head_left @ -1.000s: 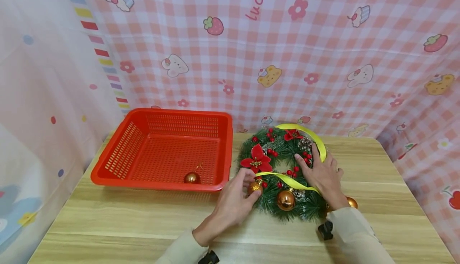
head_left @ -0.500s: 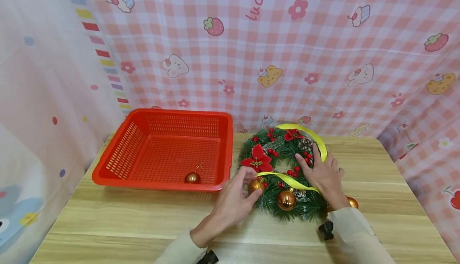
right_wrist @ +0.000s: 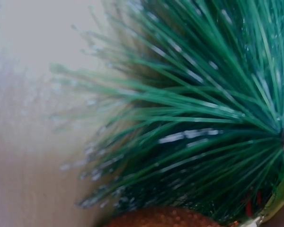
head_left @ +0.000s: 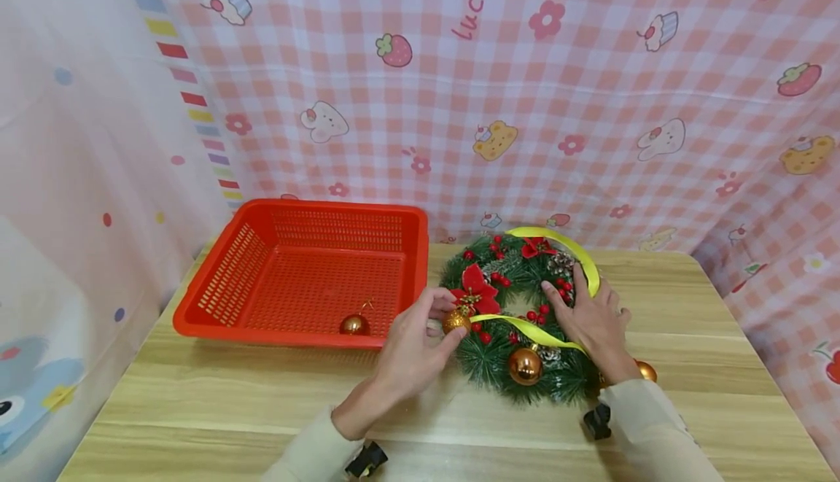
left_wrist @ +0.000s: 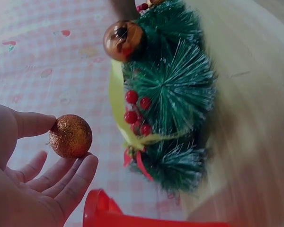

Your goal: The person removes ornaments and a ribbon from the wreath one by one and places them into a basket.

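A green wreath (head_left: pixel 488 362) with red flowers, berries and a yellow ribbon (head_left: pixel 521 327) lies on the wooden table (head_left: pixel 230 402). My left hand (head_left: pixel 420 336) pinches a glittery gold ball (head_left: pixel 456 321) between thumb and fingertips, just off the wreath's left edge; the left wrist view shows that gold ball (left_wrist: pixel 70 136) clear of the wreath (left_wrist: pixel 175 94). My right hand (head_left: pixel 590 318) rests flat on the wreath's right side. A shiny gold ball (head_left: pixel 525 366) sits on the wreath's front. The right wrist view shows only the wreath's green needles (right_wrist: pixel 203 123) up close.
A red plastic basket (head_left: pixel 216 285) stands left of the wreath with one gold ball (head_left: pixel 354 324) inside near its front wall. Another gold ball (head_left: pixel 646 371) peeks out by my right wrist. Pink checked cloth (head_left: pixel 459 103) closes off the back and sides.
My left hand has drawn the glittery gold ball away from the wreath, up and to the left toward the basket. My right hand has stayed on the wreath.
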Available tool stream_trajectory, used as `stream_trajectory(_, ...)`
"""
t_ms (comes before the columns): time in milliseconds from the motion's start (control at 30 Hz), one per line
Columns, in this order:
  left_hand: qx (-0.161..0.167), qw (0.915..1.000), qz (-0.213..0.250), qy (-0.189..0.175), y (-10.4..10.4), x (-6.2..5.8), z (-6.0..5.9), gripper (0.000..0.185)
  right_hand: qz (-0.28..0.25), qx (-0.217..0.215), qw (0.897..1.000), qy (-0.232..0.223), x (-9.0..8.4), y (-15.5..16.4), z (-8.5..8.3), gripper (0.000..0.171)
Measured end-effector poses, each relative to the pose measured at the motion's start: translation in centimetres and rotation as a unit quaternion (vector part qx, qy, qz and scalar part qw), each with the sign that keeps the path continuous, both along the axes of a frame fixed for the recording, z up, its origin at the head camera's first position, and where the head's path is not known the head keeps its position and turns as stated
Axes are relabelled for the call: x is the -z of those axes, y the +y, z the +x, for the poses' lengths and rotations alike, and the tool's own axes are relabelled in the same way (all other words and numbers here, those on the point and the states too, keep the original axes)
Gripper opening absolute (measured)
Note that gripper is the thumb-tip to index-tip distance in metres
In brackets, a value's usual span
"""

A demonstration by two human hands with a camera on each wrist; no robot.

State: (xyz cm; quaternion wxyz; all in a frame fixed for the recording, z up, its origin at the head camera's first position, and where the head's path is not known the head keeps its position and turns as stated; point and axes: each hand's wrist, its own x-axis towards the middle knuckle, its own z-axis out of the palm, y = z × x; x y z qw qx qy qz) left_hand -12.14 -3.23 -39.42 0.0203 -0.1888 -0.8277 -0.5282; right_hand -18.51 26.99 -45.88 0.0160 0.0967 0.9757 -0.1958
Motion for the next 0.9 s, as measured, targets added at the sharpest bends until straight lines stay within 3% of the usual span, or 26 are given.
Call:
stream_trajectory(467, -0.04, 0.9989, 0.003, 0.025, -2.2, -1.3, -1.1, 0.039, 0.003, -0.001, 1.0, -0.004, 0.0, 0.0, 0.0, 0.096)
stream_trajectory(900, -0.083, 0.9957, 0.023, 0.033, -4.7, -1.3, -1.9, 0.036, 0.0, 0.0, 1.0, -0.002, 0.0, 0.0, 0.0, 0.096)
